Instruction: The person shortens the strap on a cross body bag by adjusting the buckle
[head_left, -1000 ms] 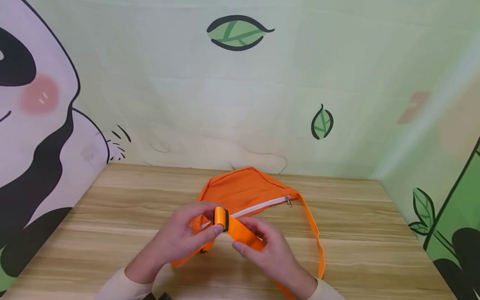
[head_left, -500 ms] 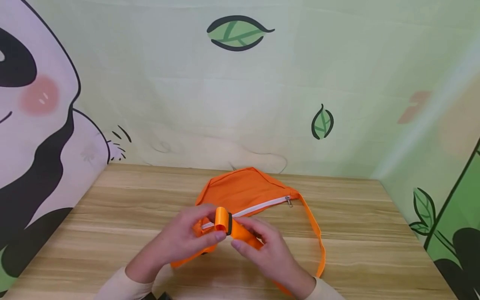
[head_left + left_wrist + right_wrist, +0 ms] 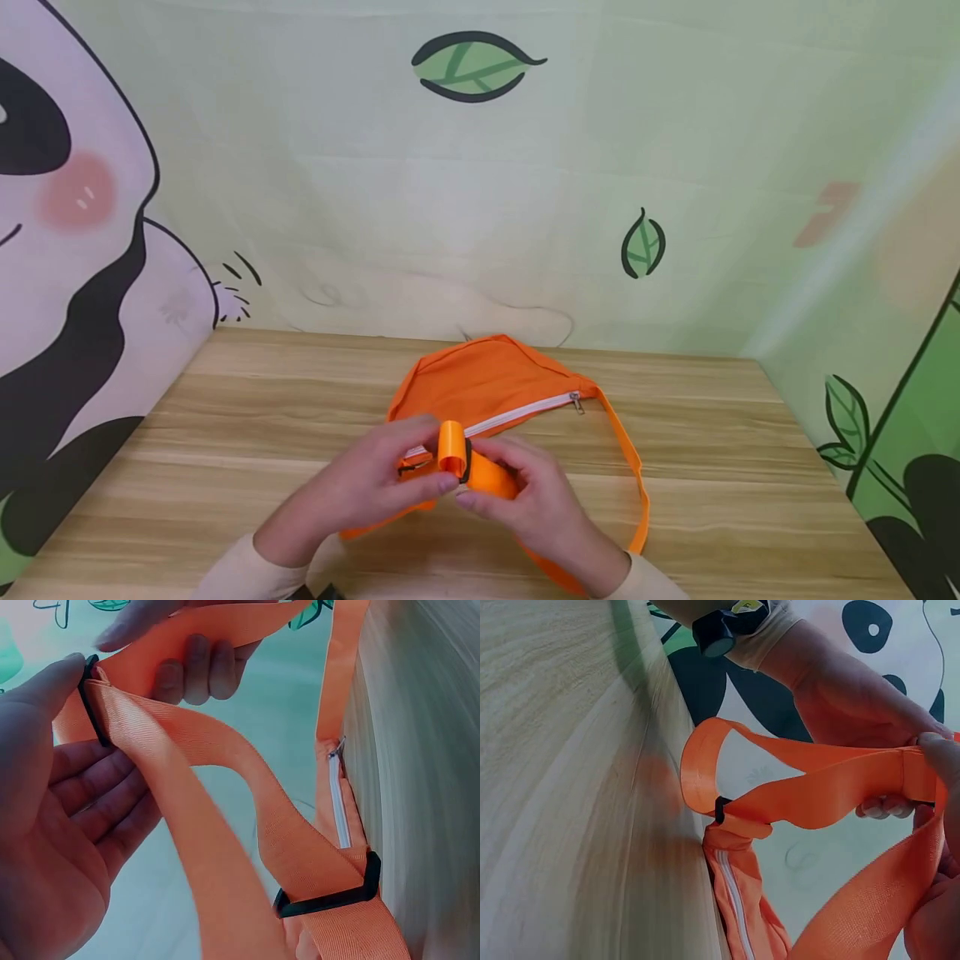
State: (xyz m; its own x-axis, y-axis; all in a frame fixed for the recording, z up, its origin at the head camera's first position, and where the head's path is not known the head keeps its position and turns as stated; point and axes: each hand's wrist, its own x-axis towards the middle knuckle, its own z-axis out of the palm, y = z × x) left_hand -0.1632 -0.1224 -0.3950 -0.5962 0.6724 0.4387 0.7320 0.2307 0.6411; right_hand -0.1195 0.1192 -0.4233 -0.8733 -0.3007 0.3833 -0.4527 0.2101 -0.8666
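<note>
An orange sling bag (image 3: 480,379) lies on the table, its white zipper (image 3: 521,414) facing me. Both hands hold its strap up in front of it. My left hand (image 3: 375,475) pinches the black slider buckle (image 3: 91,705) and the strap loop (image 3: 452,442) there between thumb and fingers. Just to the right, my right hand (image 3: 543,500) grips the orange strap (image 3: 491,477) between thumb and curled fingers. In the left wrist view, a second black buckle (image 3: 330,901) sits lower on the strap, by the end of the bag.
The wooden table (image 3: 720,467) runs back to a printed cloth backdrop (image 3: 675,125) with leaves and a panda. The strap's other length (image 3: 637,475) curves from the bag's right corner toward me. A dark object (image 3: 328,592) shows at the bottom edge.
The strap loop at the slider has grown and stands out to the slider's left. Slider and loop have shifted slightly right and toward me, closer to the right hand.
</note>
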